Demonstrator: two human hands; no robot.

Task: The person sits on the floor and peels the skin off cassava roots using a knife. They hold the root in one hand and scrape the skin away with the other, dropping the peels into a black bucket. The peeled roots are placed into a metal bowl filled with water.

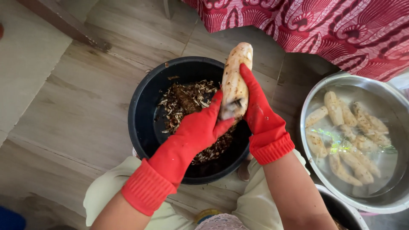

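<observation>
The person sits low on the floor (76, 106) with both hands in red rubber gloves, working a peeled cassava root (235, 83) over a black basin (142, 119).

The right hand (262, 117) is wrapped around the root's right side, fingers stretched up along it, holding it tilted with the tip pointing away. The left hand (202, 125) is closed at the lower end of the root, thumb and fingers pinched there. It may be gripping a small blade or scraper, but that spot is blurred, so no telling for sure. The root sits right above the basin, so scraps drop onto the heap of brown peelings (191, 102) inside.

The root already looks mostly pale, with a few brown specks left. To do this bit well, it seems smart to keep it over the basin, turn it with the right hand and work the left hand away from the body in short strokes. Wet gloves on a slick root could slip, so a firm wrap matters.

To the right, well apart from the basin, a steel bowl (313, 91) holds water and several finished roots (349, 140). A red patterned cloth (324, 25) hangs at the top.
</observation>
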